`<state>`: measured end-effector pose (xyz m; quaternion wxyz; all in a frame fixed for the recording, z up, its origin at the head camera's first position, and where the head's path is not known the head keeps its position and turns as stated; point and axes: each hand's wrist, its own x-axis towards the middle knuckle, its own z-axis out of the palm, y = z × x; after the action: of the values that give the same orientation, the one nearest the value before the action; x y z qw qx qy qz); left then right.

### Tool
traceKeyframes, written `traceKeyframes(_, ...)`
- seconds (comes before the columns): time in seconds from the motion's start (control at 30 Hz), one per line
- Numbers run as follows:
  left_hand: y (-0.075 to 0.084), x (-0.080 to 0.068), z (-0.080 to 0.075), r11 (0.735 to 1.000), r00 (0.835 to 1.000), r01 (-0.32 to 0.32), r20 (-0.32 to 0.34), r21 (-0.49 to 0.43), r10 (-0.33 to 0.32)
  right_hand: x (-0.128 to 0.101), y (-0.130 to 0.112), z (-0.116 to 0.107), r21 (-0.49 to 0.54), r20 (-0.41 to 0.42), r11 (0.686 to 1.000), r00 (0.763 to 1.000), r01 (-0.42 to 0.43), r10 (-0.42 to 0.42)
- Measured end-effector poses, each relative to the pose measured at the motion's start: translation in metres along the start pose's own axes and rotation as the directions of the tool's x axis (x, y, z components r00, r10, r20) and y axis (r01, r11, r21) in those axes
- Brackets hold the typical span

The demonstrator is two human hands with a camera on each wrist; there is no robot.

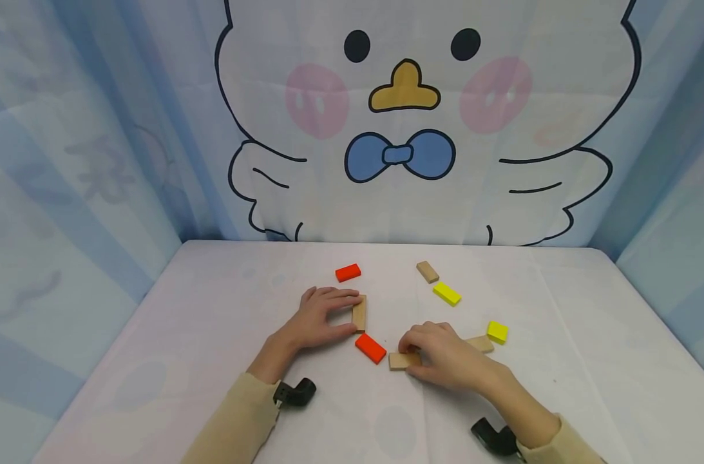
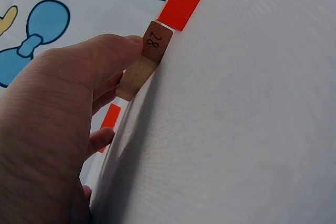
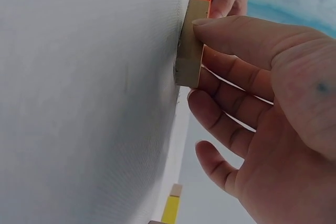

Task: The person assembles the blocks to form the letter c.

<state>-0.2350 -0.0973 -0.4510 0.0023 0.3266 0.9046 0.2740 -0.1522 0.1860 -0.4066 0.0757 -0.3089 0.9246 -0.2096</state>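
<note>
**Positioning wooden blocks on the surface**

Holding one block each, both hands work near the centre of the white surface (image 1: 560,335). The left hand (image 1: 317,319) pinches a plain wooden block (image 1: 359,312) between thumb and fingers; the block stands on its long edge, and the left wrist view shows the number 28 on its end (image 2: 153,40). The right hand (image 1: 444,354) pinches a second plain block (image 1: 399,361), which lies flat under the fingertips, at 5 o'clock from the first. A red block (image 1: 370,348) lies between the two hands, just beside both held blocks.

Progress, as judged: no finished structure is visible, so the work appears to be at an early stage. Loose pieces remain: another red block (image 1: 348,272) at 12 o'clock, a tan block (image 1: 428,271) and a yellow block (image 1: 447,294) at 1 o'clock, and a small yellow block (image 1: 497,332) beside another tan block (image 1: 482,343) at 3 o'clock.
</note>
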Motion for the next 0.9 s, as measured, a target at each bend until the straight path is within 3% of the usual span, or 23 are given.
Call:
traceKeyframes(0.47, 0.000, 0.001, 0.000, 1.000, 1.000, 0.002, 0.004, -0.012, -0.002, -0.002, 0.002, -0.003, 0.018, -0.017, 1.000, 1.000, -0.009, 0.009)
traceKeyframes(0.6, -0.003, 0.002, -0.002, 0.998, 1.000, -0.004, -0.020, -0.060, 0.003, -0.006, 0.005, -0.011, 0.027, -0.050, 0.999, 0.998, -0.027, 0.028)
traceKeyframes(0.77, -0.010, 0.008, -0.008, 0.983, 0.992, 0.057, -0.100, -0.176, -0.075, -0.014, 0.013, -0.027, 0.008, -0.118, 0.999, 0.992, -0.042, 0.042)
traceKeyframes(0.9, -0.024, 0.018, -0.014, 0.976, 0.982, 0.120, -0.121, -0.180, -0.143, -0.022, 0.025, -0.036, -0.025, -0.139, 0.998, 0.989, -0.061, 0.057)
